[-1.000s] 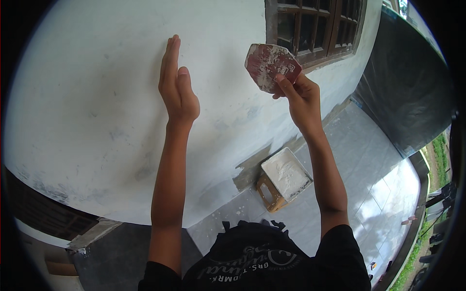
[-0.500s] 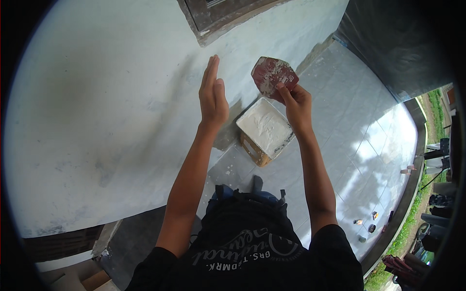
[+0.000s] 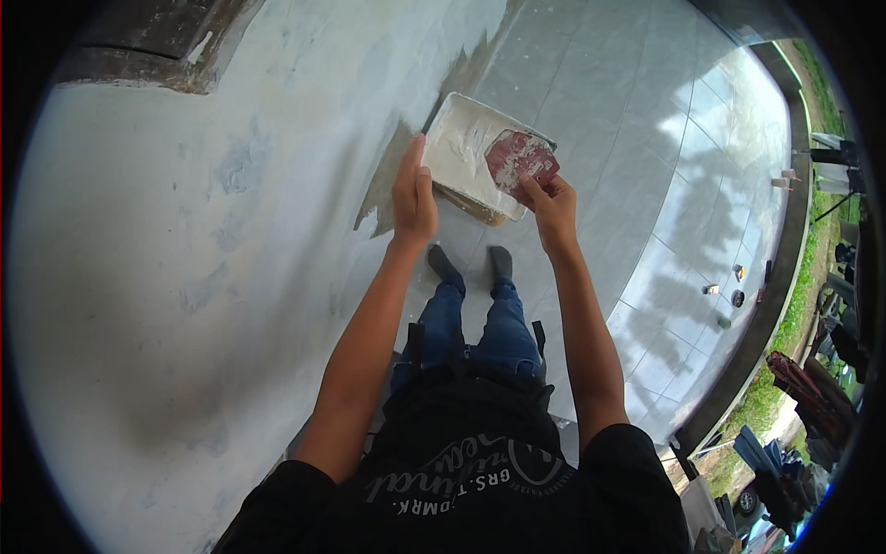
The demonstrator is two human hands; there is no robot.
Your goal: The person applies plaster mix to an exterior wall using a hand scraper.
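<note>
The right hand (image 3: 552,205) pinches the lower edge of a reddish, putty-smeared scraper blade (image 3: 521,158). Its grip is closed on that blade with thumb and fingers, and the blade is held flat over the right part of a tray of white putty (image 3: 461,152). Whether the blade touches the putty cannot be told from this view.

The left hand (image 3: 413,192) is held flat, fingers straight and together, with nothing in it. Its fingertips reach the tray's left edge at about 9 o'clock of the tray; contact looks likely but is not certain.

The tray stands on a small wooden stool (image 3: 469,205), of which only a strip shows under its lower rim. Tray and stool sit at 12 o'clock from the person's 2 dark shoes (image 3: 471,263), just beyond the toes.

A pale plastered wall (image 3: 185,277) with grey patches fills the side toward 9 o'clock. A dark window frame (image 3: 148,55) sits at about 11 o'clock. The grey tiled floor (image 3: 664,185) spreads toward 2 o'clock, with tree shadows across it and a few small objects (image 3: 724,286) near its edge at 3 o'clock. The person wears blue jeans (image 3: 471,332) and a black shirt (image 3: 480,480).
</note>
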